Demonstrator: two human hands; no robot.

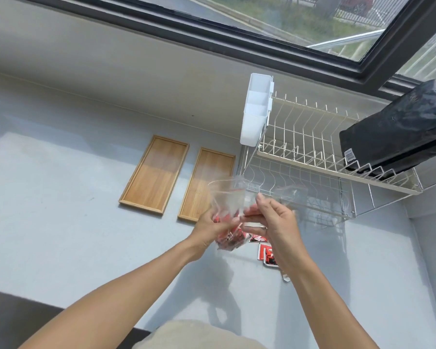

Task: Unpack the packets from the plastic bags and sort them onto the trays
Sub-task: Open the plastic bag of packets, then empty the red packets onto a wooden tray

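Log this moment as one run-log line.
phase: unpacking | left hand: grip on plastic bag of red packets | right hand: at bag opening | trays: bare | loose packets: on counter

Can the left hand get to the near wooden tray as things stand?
Probably not yet: the left hand is gripping the clear plastic bag of red packets. The path to the near tray itself looks open, nothing lying between.

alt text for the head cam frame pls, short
Two bare hands, left hand and right hand, hold a clear plastic bag of red packets above a grey counter. Two empty wooden trays lie beyond; loose red packets sit under the right hand, beside a wire dish rack.
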